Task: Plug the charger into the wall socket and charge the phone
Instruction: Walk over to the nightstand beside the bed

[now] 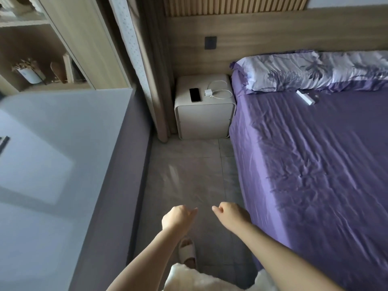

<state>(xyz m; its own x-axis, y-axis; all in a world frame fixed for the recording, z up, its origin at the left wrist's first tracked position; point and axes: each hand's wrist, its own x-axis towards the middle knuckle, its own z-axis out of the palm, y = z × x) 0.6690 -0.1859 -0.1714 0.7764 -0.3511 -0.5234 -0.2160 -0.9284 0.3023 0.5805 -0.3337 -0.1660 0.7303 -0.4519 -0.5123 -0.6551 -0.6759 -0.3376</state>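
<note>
A black phone (194, 94) lies flat on the white bedside table (204, 118). To its right rests a white charger (207, 93) with its white cable (222, 89) looped beside it. A dark wall socket (210, 42) sits in the wooden panel above the table. My left hand (178, 217) and my right hand (230, 212) hang low in the foreground over the floor, both loosely curled into fists with nothing in them, well short of the table.
A bed with a purple sheet (315, 164) fills the right side, with a patterned pillow (304, 70) and a white remote (305, 97) on it. A grey counter (52, 164) runs along the left. A curtain (153, 80) hangs left of the table. A slippered foot (187, 252) stands on the tiled floor.
</note>
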